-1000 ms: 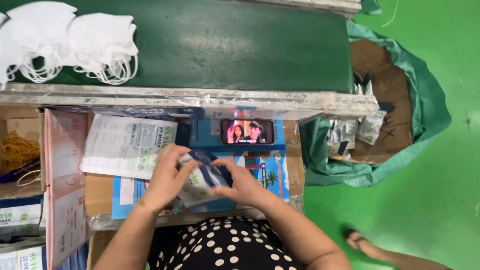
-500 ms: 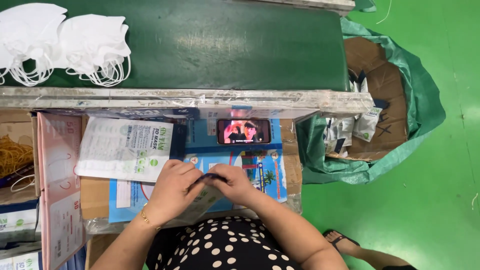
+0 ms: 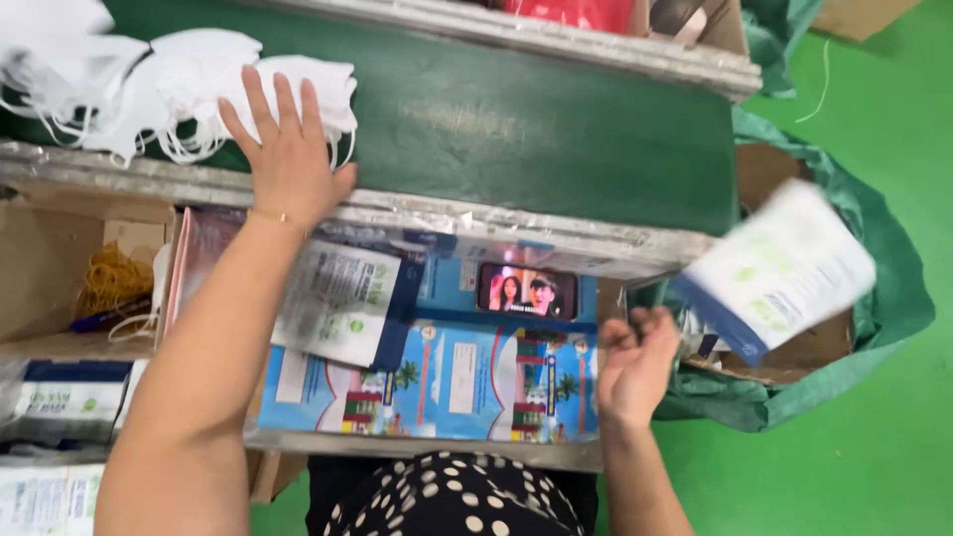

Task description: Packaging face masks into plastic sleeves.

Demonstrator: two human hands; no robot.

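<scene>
My left hand (image 3: 288, 149) is stretched forward with its fingers spread, resting on a white face mask (image 3: 333, 89) at the near edge of the green conveyor belt (image 3: 536, 129). More white masks (image 3: 119, 89) lie in a heap to its left. My right hand (image 3: 635, 362) hangs at the right end of the work tray, its fingers loosely curled around nothing. A white and blue sealed packet (image 3: 779, 268) is blurred in mid-air to the right of it, over a cardboard box lined with green cloth (image 3: 893, 298).
A stack of flat packets (image 3: 342, 298) lies on the blue printed sheet (image 3: 467, 382) in the tray, with a phone (image 3: 527, 291) showing a video behind it. At the left, a cardboard box holds yellow rubber bands (image 3: 111, 278). The floor is green.
Both hands were together on a packet over the tray. Now the left hand has reached up to the masks, and the right hand has swung right and let the packet go.
</scene>
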